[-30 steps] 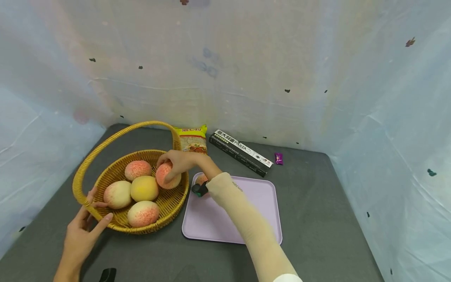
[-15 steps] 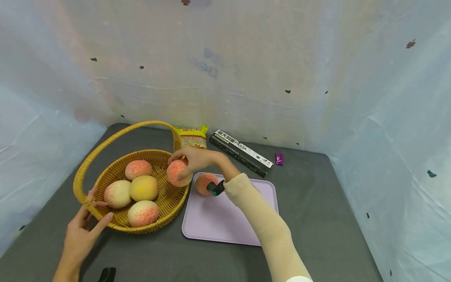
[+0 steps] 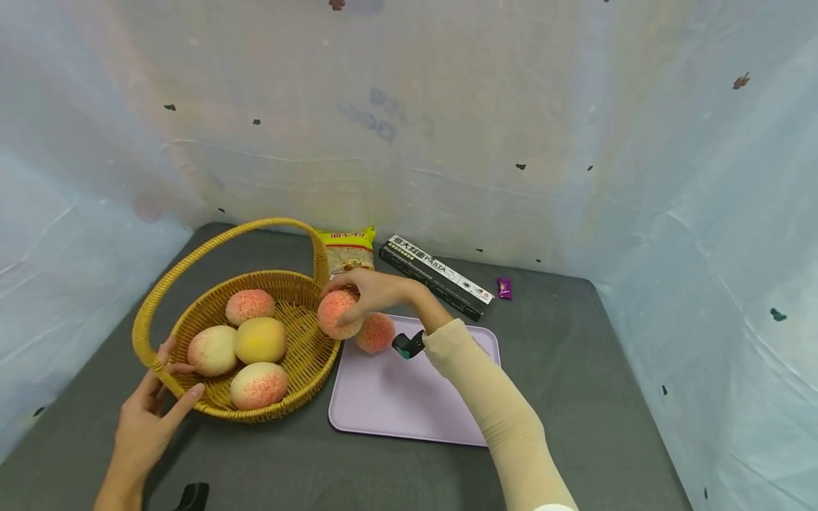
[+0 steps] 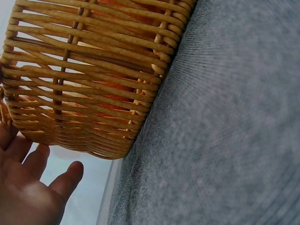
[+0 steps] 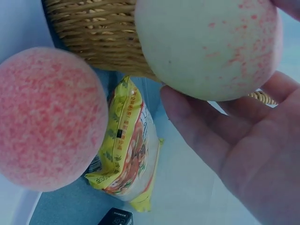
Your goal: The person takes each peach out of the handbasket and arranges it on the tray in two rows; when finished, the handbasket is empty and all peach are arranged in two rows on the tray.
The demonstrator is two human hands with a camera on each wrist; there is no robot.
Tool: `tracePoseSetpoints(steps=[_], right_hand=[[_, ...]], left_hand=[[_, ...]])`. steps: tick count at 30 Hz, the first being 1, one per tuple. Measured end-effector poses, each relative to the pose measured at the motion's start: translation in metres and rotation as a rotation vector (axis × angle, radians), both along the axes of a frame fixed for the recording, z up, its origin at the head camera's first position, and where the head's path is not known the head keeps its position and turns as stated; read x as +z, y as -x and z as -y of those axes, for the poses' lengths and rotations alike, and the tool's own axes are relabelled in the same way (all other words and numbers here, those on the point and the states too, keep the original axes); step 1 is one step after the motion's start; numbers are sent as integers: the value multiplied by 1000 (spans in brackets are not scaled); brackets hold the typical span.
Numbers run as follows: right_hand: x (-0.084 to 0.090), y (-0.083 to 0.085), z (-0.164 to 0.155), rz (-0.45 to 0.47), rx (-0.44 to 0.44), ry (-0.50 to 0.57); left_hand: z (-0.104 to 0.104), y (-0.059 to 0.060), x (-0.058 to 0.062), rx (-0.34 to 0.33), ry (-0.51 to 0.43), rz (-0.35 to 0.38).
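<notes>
In the head view, a yellow wicker basket with a tall handle holds several peaches, among them a plain yellow one. My left hand grips the basket's left side at the foot of the handle, fingers over the rim. My right hand holds a pink-speckled peach above the basket's right rim; the right wrist view shows this peach's pale side against the fingers. Another peach lies at the back left of a lilac tray.
Behind the basket stands a yellow food bag. A black pasta box lies slantwise behind the tray, with a small purple packet to its right. Plastic sheeting encloses the grey table at the back and sides.
My right hand has lifted the peach out of the basket's right part and carried it rightward to the rim by the tray. The left hand has stayed on the basket.
</notes>
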State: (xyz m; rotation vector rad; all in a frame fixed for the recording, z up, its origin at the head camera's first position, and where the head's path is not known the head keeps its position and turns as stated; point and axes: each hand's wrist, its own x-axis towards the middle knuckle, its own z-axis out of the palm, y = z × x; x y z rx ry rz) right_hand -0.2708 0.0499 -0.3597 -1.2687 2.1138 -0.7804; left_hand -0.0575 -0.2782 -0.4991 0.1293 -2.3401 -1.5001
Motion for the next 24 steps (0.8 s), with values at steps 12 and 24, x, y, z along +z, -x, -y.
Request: tracePoseSetpoints(steps=[12,24], right_hand=[[-6,2,-15,16,-17,50],[-14,2,-40,38,-106,72]], left_hand=[[0,-1,1,-1,4,-3],[-1,0,0,-2,-1,-5]])
